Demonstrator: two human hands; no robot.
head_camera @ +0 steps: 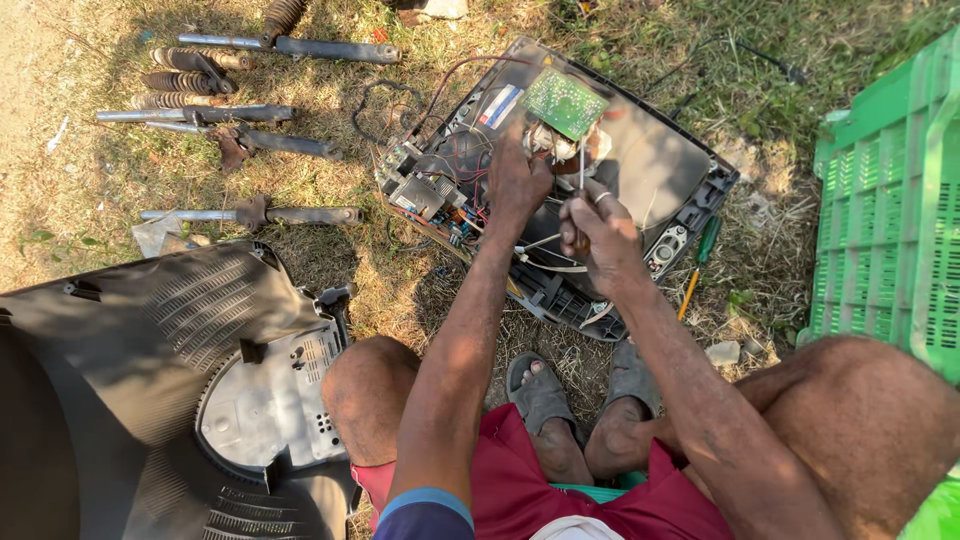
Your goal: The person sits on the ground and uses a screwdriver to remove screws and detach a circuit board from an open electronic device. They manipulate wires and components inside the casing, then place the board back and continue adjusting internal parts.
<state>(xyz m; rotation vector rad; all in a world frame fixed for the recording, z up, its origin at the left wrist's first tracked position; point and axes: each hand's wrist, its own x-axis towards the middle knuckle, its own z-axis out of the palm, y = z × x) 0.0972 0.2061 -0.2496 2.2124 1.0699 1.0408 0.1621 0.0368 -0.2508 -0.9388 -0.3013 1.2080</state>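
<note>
Left hand [518,180]: fingers spread flat, pressing down on the wiring inside the opened television chassis [640,170].
Right hand [600,228]: fingers pinching a thin metal-shafted screwdriver [581,185], upright, below the green circuit board [565,102].
Chassis: dark plastic, lying on dry grass [400,290].
Nearby: ribbed grey television back cover [180,390]; green lattice crate [890,200].

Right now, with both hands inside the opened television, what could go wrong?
The screwdriver in the right hand points down at the tube neck under the green circuit board; a slip might crack it. The left hand rests among loose wires and could snag them. The feet in sandals sit close to the chassis edge.
</note>
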